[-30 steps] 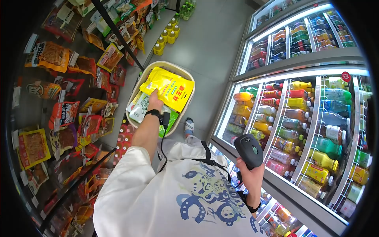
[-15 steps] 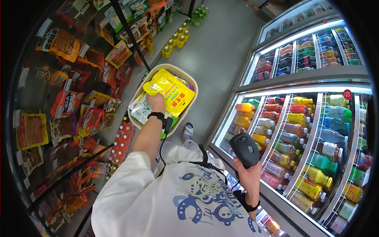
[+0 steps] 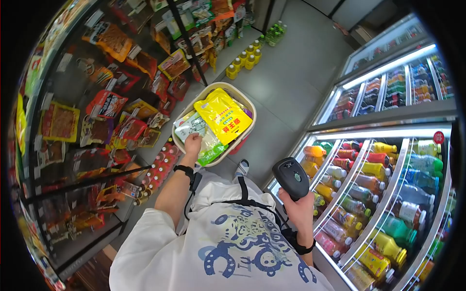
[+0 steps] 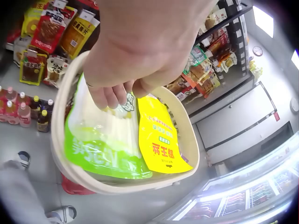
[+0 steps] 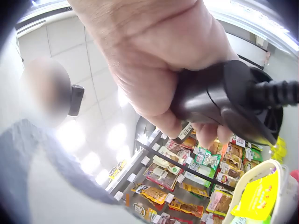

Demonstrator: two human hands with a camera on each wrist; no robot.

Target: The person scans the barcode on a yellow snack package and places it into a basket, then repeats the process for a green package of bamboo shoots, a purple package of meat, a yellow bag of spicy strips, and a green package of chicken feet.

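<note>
- Far left, colourful sealed snack packs [image 3: 60, 121] hang on dark racks.
- The left hand [image 3: 193, 144] reaches over the beige plastic basket [image 4: 58, 126], fingers curled at the white-and-green plastic pouch [image 4: 107, 144]; I cannot tell whether its grip pinches it.
- That pouch lies in the basket, long axis slanting in the head view, green end lower right.
- The yellow printed pouch [image 3: 223, 116] partly overlaps it, its long axis running upper left to lower right.
- The right hand [image 3: 302, 213] has its grip wrapped around the black plastic scanner [image 3: 291, 177], whose broad head points up and left.
- Far right, bottles [image 3: 376, 169] fill a lit cooler.
</note>
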